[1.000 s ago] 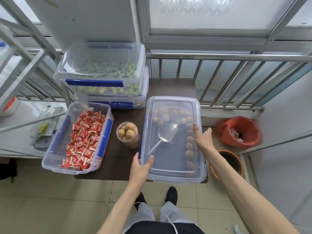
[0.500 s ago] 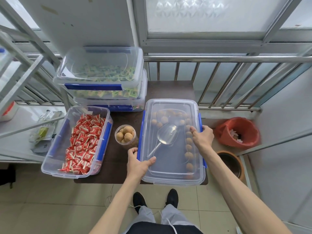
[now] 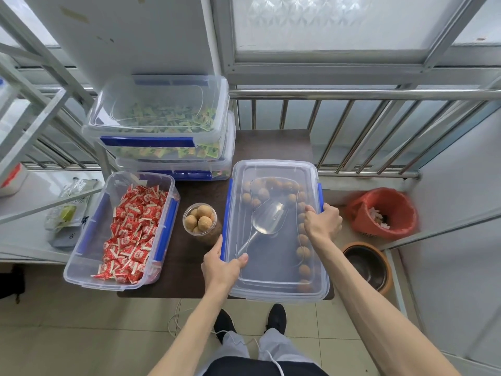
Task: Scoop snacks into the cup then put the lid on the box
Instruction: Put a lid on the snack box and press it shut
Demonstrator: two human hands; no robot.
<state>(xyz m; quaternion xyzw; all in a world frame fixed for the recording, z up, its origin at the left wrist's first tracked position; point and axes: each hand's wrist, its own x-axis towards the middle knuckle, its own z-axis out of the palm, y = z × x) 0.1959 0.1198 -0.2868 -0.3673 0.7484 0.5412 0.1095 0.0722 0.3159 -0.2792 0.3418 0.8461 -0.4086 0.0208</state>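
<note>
A clear lid lies on the clear box of round brown snacks at the table's front right. A clear scoop shows inside, under the lid. My left hand grips the blue clasp on the box's left side, thumb on the lid. My right hand is closed over the blue clasp on the right side. A clear cup holding several brown snacks stands just left of the box.
An open box of red-wrapped candies sits at the front left. Two stacked lidded boxes of green candies stand behind. A steel railing runs at the back. A red bin and a brown pot are on the right.
Both hands went from lying flat on the lid to curling around the blue side clasps. The clasps have swung up against the lid's edges.
</note>
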